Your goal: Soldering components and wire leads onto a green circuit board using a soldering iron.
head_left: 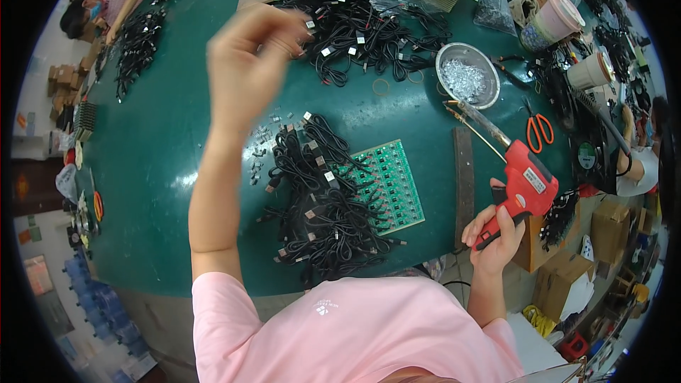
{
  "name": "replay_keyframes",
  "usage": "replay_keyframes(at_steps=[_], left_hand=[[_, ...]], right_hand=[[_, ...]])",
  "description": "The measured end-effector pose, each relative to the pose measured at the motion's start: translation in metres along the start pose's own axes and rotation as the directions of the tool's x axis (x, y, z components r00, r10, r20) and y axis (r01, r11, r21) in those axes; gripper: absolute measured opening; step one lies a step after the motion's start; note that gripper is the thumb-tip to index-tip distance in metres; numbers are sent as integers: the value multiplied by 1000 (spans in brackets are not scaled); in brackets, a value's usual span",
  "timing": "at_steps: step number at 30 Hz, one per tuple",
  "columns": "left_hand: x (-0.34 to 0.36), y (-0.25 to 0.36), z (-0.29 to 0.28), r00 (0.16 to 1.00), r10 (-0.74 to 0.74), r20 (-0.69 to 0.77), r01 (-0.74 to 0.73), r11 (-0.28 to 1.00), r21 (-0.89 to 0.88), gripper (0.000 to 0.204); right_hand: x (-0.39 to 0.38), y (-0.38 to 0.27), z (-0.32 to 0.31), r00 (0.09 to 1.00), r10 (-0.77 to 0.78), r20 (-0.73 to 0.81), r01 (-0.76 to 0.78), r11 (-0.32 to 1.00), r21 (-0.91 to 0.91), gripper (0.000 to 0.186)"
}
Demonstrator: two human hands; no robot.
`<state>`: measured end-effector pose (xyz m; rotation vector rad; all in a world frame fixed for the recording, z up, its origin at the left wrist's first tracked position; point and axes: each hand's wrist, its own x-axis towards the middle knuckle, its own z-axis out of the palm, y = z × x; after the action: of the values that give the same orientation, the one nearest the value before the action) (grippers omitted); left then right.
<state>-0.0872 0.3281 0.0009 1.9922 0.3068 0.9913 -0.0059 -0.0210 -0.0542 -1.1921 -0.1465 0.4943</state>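
You are holding a red soldering gun (523, 188) in your right hand (491, 230). Your fingers are wrapping tight around its handle, low on the right side of the green table (170, 142). The gun's long thin tip is pointing far and to the left, toward the little metal bowl (467, 74) of shiny bits.

Your left hand (245, 64) is lifting up high over the table, and it is blurry. The fingers are pinching together (I cannot tell if something tiny is sitting between them).

The green circuit board (386, 186) is lying flat near you, between your two hands, with a heap of black cables (319, 206) spilling over its left side. The board is sitting just to the left of the gun, so your right hand is the nearer one. A dark strip (463, 184) is lying between the board and the gun.
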Motion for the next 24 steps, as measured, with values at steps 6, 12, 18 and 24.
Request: replay_keyframes(at_steps=[6,12,18,24], left_hand=[[-75,43,69,667,-393,632,625,758,-188,7],[-97,44,80,598,-470,650,727,660,-192,10],[-107,44,79,664,-433,610,594,801,-77,10],[-118,43,84,708,-462,534,615,774,-146,13]], right_hand=[[11,7,42,1000,-27,2,26,953,-300,42],[15,16,66,980,-173,103,194,946,-260,36],[18,23,60,979,-147,139,185,930,-319,17],[15,20,58,989,-12,149,68,924,-377,58]])
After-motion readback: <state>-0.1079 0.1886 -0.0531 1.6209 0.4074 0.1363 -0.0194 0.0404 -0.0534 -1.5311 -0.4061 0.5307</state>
